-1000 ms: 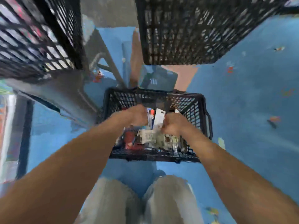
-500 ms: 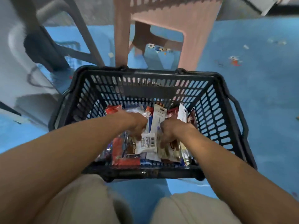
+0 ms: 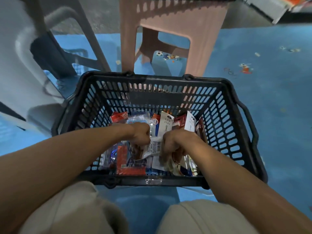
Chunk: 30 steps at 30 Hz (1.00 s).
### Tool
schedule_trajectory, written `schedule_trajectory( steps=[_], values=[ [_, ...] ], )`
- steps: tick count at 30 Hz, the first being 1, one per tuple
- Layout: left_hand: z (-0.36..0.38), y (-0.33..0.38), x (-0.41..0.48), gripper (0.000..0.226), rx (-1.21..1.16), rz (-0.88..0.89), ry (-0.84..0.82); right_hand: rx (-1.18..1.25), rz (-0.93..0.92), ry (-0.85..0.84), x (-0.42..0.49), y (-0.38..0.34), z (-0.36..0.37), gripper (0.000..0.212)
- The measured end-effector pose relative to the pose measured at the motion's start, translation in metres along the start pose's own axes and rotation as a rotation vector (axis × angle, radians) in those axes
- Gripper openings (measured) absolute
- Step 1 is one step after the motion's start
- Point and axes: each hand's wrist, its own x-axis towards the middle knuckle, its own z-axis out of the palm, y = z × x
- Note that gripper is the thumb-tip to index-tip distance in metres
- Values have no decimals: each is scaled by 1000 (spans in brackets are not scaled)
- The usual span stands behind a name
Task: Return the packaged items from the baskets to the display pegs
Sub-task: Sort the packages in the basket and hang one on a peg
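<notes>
Down between the knees, on the blue floor (image 3: 270, 102), sits a black shopping basket (image 3: 221, 100) — packaged items (image 3: 130, 167) piled in its bottom. Left hand (image 3: 141, 135) reaches into the pile, fingers clamped on a white barcoded packet (image 3: 154, 146); right hand (image 3: 175, 141) just beside it, fingers curled round a brown packet (image 3: 178, 155). Pink plastic stool (image 3: 168, 27) stands upright just beyond the basket.

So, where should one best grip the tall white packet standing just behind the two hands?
Pinch the white packet by its top edge, coming from above: it stands upright, wedged among other packets in the basket, and only that end sticks up free.
</notes>
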Motion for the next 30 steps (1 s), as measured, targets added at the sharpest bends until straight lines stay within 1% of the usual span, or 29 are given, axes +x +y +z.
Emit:
schedule_trajectory(
  steps=[1, 2, 5, 6, 8, 10, 11, 13, 15, 17, 18, 19, 20, 22, 24, 25, 26, 27, 29, 30],
  values=[
    [0, -1, -2, 22, -35, -1, 24, -20, 23, -63, 1, -1, 4, 43],
    [0, -3, -3, 25, -85, 4, 47, -43, 29, -83, 3, -1, 9, 45],
    [-8, -7, -7, 46, -262, 61, 66, -68, -13, -1, 1, 2, 13, 47],
    [-11, -6, -9, 46, -298, 91, 67, -38, -32, 15, -1, 5, 10, 44],
    [-16, -1, -13, 31, -337, 138, 94, 64, -64, 57, -7, 11, 3, 38],
    [-21, 1, -14, 15, -337, 138, 116, 178, -91, 148, -7, 17, -3, 35],
    [-23, 0, -14, 15, -328, 131, 107, 220, -98, 205, -6, 19, -5, 36],
    [-27, -2, -15, 14, -320, 138, 78, 248, -103, 329, -3, 19, -8, 43],
    [-30, -1, -16, 12, -339, 160, 62, 286, -127, 432, -5, 18, -10, 59],
    [-31, 0, -16, 18, -367, 173, 64, 403, -186, 534, -8, 14, -11, 79],
    [-31, 0, -15, 18, -394, 178, 78, 451, -208, 577, -10, 11, -12, 83],
    [-30, 0, -14, 18, -424, 184, 101, 473, -215, 609, -10, 9, -13, 81],
    [-29, -1, -14, 18, -446, 198, 134, 473, -217, 630, -9, 8, -14, 72],
    [-30, -2, -16, 21, -410, 222, 235, 457, -224, 650, -8, 8, -17, 47],
    [-31, -5, -18, 21, -402, 257, 354, 505, -274, 696, -10, 9, -21, 19],
    [-31, -7, -18, 20, -423, 279, 396, 580, -312, 716, -9, 11, -22, 14],
    [-31, -11, -19, 22, -437, 295, 433, 670, -355, 719, -9, 12, -23, 16],
    [-30, -15, -18, 27, -444, 297, 468, 761, -397, 715, -9, 12, -24, 15],
    [-29, -22, -19, 39, -451, 275, 541, 918, -485, 694, -11, 10, -25, 4],
    [-30, -23, -22, 46, -459, 253, 574, 983, -523, 687, -11, 8, -25, 2]
  ],
)
